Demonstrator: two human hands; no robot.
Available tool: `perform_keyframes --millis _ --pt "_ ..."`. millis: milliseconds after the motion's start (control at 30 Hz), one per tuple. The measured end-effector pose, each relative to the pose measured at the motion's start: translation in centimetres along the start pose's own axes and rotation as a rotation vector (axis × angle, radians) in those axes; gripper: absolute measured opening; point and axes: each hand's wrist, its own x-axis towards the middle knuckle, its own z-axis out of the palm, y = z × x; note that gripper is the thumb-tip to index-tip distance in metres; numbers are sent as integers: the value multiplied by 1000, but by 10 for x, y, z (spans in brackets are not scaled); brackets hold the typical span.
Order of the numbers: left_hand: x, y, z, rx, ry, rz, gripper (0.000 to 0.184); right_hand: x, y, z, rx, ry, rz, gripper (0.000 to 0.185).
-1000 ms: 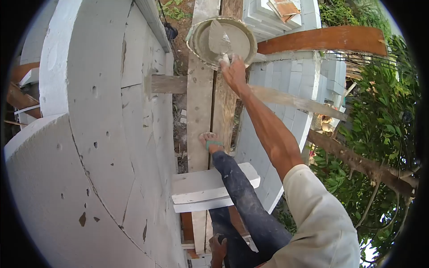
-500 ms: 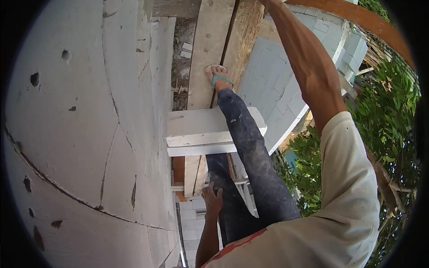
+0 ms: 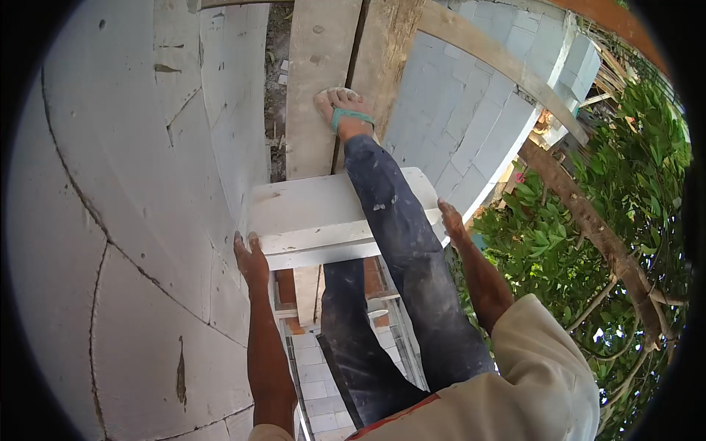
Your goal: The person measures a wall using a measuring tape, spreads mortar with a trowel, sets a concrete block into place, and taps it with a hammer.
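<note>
Two pale aerated concrete blocks (image 3: 309, 209) lie stacked across the wooden planks, between and under my legs. At the stack's left end, my left hand (image 3: 251, 259) is closed against a block's edge, close to the wall. Around the right end, just past my thigh, the fingers of my right hand (image 3: 450, 219) are hooked. Which of the two blocks each hand grips I cannot tell. My forward leg (image 3: 393, 198) hides part of the blocks.
A cracked white block wall (image 3: 162, 220) rises close on the left. My foot in a green-strapped sandal (image 3: 349, 117) rests on the planks (image 3: 316, 73). Beyond them stands another block wall (image 3: 448, 95). Branches (image 3: 581, 206) and leaves crowd the right. Far below, paving shows between my legs.
My right arm has come down from overhead to the blocks' right end. My left hand has moved from beside my thigh up to their left end. The view has shifted slightly.
</note>
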Motion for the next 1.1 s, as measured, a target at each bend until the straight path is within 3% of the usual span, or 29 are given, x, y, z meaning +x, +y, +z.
perform_keyframes --millis 67,133,200,467,533,567,633,667,733,767,800,867,933,1000,1033,1067,1100 --pt "20 10 -11 -8 -185 -87 72 10 16 11 28 -19 83 71" --pt "40 -1 -5 11 -242 -72 74 21 23 18 52 -36 132 71" --pt "46 0 2 -125 -317 -206 75 28 26 21 61 -51 156 71" --pt "33 29 -2 -128 -240 -234 86 36 24 22 32 -112 174 73" --pt "21 36 -1 -218 -291 -145 107 34 23 17 14 -122 177 73" --pt "8 51 0 -218 -286 -151 107 33 21 14 5 -122 176 73" --pt "-21 84 0 326 -173 201 127 34 16 7 -25 -125 171 74" --pt "-22 81 -1 324 -167 198 127 35 13 4 -39 -122 165 74" --pt "-22 76 1 735 -107 474 141 37 6 -4 -75 -122 153 74" --pt "-25 104 -5 880 -238 424 120 40 3 -8 -98 -117 146 74" --pt "-18 101 4 876 -234 420 120 42 -2 -12 -121 -114 139 74" --pt "-3 89 22 916 -84 919 105 45 -10 -20 -186 -108 121 75" --pt "1 102 32 775 -95 978 104 57 -12 -23 -322 -102 88 75" --pt "4 98 31 771 -281 915 82 87 12 -20 -652 7 -116 76" --pt "5 98 30 712 -203 993 87 9 -51 -26 -737 282 -430 71" --pt "4 98 29 718 -197 980 87 -29 -75 -28 -657 342 -760 63" --pt "6 98 30 710 -215 973 101 -20 -53 -13 -733 335 -909 60"
